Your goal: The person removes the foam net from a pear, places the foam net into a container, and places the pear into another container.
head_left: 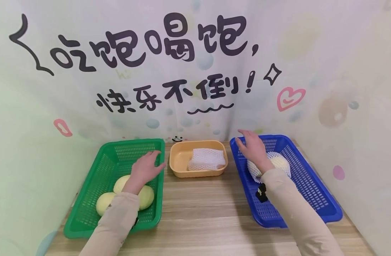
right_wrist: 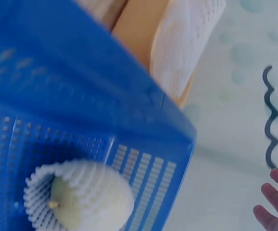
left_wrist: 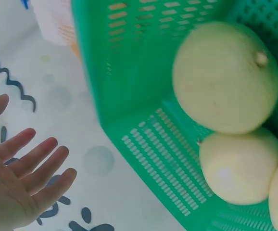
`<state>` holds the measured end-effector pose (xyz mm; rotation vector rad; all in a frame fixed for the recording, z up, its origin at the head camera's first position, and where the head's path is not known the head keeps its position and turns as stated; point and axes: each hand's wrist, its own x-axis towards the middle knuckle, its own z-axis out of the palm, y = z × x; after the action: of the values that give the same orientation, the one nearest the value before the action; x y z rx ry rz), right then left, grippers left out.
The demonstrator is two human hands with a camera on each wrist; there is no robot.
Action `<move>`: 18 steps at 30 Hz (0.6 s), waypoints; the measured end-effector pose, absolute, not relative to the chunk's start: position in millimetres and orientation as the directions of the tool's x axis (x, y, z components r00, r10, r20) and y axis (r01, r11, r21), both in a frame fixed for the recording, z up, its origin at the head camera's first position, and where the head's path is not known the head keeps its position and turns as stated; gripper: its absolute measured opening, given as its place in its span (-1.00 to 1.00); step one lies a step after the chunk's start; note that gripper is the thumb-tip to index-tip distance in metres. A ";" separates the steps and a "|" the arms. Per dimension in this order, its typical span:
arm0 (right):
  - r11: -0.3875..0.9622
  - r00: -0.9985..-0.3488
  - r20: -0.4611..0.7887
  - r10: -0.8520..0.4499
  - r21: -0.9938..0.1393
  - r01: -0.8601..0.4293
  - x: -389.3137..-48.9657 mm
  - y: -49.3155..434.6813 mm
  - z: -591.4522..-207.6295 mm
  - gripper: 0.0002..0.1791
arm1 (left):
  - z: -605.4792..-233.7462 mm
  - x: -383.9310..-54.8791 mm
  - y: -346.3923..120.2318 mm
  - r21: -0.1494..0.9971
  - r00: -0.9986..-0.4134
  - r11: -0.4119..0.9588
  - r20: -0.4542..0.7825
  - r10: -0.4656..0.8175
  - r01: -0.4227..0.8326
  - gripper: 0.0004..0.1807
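Observation:
My left hand [head_left: 146,168] hovers over the green basket [head_left: 76,222], fingers spread, holding nothing. Below it lie three pale yellow melons, among them one [head_left: 105,203] near the basket's left side and a larger one [left_wrist: 225,79] in the left wrist view. Above the blue basket [head_left: 262,221] is my right hand [head_left: 253,147], its fingers extended and free of any object. A melon in a white foam net [right_wrist: 93,195] sits in that basket, partly hidden by my right arm in the head view. White foam nets [head_left: 207,159] lie in a small orange tray [head_left: 180,161].
The orange tray stands between the two baskets at the back of the wooden table [head_left: 198,217]. Behind it hangs a pale printed backdrop [head_left: 144,124] with black lettering, and light walls flank both sides.

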<state>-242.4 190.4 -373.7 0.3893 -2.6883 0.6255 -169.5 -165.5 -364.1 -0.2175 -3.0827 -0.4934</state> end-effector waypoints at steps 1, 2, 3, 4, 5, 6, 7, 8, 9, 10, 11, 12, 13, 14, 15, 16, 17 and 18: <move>0.866 -0.901 0.398 -0.172 -0.375 -0.331 -242.3 194.9 -373.4 -0.54 | -364.5 -167.7 -162.7 0.312 -0.991 0.940 0.029 0.134 0.136 -0.40; 0.869 -0.901 0.401 -0.162 -0.375 -0.323 -242.1 199.2 -373.1 -0.54 | -364.8 -165.4 -160.1 0.316 -0.990 0.938 0.023 0.139 0.139 -0.39; 0.870 -0.902 0.404 -0.152 -0.379 -0.316 -241.7 203.6 -373.3 -0.55 | -365.3 -162.8 -157.3 0.322 -0.990 0.937 0.014 0.140 0.137 -0.39; 0.872 -0.906 0.399 -0.140 -0.383 -0.304 -241.6 207.2 -374.0 -0.54 | -366.2 -159.9 -155.1 0.327 -0.990 0.935 0.005 0.141 0.135 -0.38; 0.876 -0.911 0.392 -0.128 -0.386 -0.289 -241.6 210.8 -375.3 -0.54 | -367.8 -156.9 -153.2 0.336 -0.990 0.933 -0.001 0.140 0.132 -0.37; 0.881 -0.917 0.381 -0.117 -0.386 -0.273 -241.3 214.2 -376.6 -0.54 | -370.2 -154.3 -151.7 0.344 -0.990 0.930 -0.004 0.142 0.132 -0.37; 0.886 -0.924 0.368 -0.106 -0.387 -0.256 -240.9 217.6 -378.5 -0.54 | -372.7 -151.8 -150.4 0.353 -0.990 0.926 -0.007 0.144 0.132 -0.37; 0.892 -0.932 0.350 -0.096 -0.385 -0.237 -240.3 220.8 -380.9 -0.53 | -375.5 -149.3 -149.2 0.363 -0.989 0.922 -0.009 0.147 0.134 -0.37; 0.899 -0.941 0.328 -0.089 -0.381 -0.218 -239.8 224.0 -383.8 -0.52 | -378.4 -147.3 -148.3 0.371 -0.989 0.919 -0.010 0.148 0.133 -0.37; 0.907 -0.949 0.305 -0.083 -0.372 -0.199 -239.6 227.2 -387.2 -0.51 | -381.2 -145.5 -147.5 0.377 -0.989 0.916 -0.010 0.149 0.134 -0.37; 0.914 -0.957 0.279 -0.077 -0.363 -0.180 -239.3 230.6 -391.2 -0.49 | -384.3 -144.1 -147.0 0.382 -0.989 0.914 -0.010 0.149 0.134 -0.38; 0.922 -0.965 0.252 -0.070 -0.352 -0.159 -239.1 233.9 -395.5 -0.48 | -387.0 -142.8 -146.5 0.382 -0.989 0.914 -0.009 0.150 0.135 -0.39; 0.929 -0.972 0.224 -0.064 -0.342 -0.141 -238.9 236.9 -399.9 -0.47 | -389.4 -141.6 -146.0 0.384 -0.989 0.913 -0.009 0.148 0.133 -0.39; 0.935 -0.979 0.196 -0.061 -0.332 -0.125 -238.7 239.9 -404.3 -0.45 | -391.6 -140.6 -145.6 0.383 -0.989 0.914 -0.009 0.148 0.133 -0.40; 0.939 -0.983 0.173 -0.059 -0.323 -0.113 -238.4 242.5 -408.4 -0.44 | -393.4 -139.6 -145.3 0.382 -0.989 0.915 -0.009 0.147 0.133 -0.40; 0.943 -0.987 0.150 -0.058 -0.316 -0.103 -238.3 245.0 -412.7 -0.42 | -395.3 -138.7 -145.3 0.379 -0.989 0.915 -0.008 0.150 0.136 -0.41; 0.947 -0.990 0.129 -0.059 -0.307 -0.096 -238.1 247.0 -416.6 -0.41 | -396.9 -138.0 -145.2 0.376 -0.989 0.917 -0.011 0.150 0.135 -0.41; 0.949 -0.992 0.109 -0.062 -0.300 -0.092 -237.7 248.5 -420.0 -0.39 | -398.0 -137.3 -145.1 0.373 -0.988 0.918 -0.011 0.151 0.136 -0.41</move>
<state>-237.7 248.5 -420.0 0.1186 -3.0046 0.4698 -137.3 -145.1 -398.0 -0.2336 -3.1145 -0.6021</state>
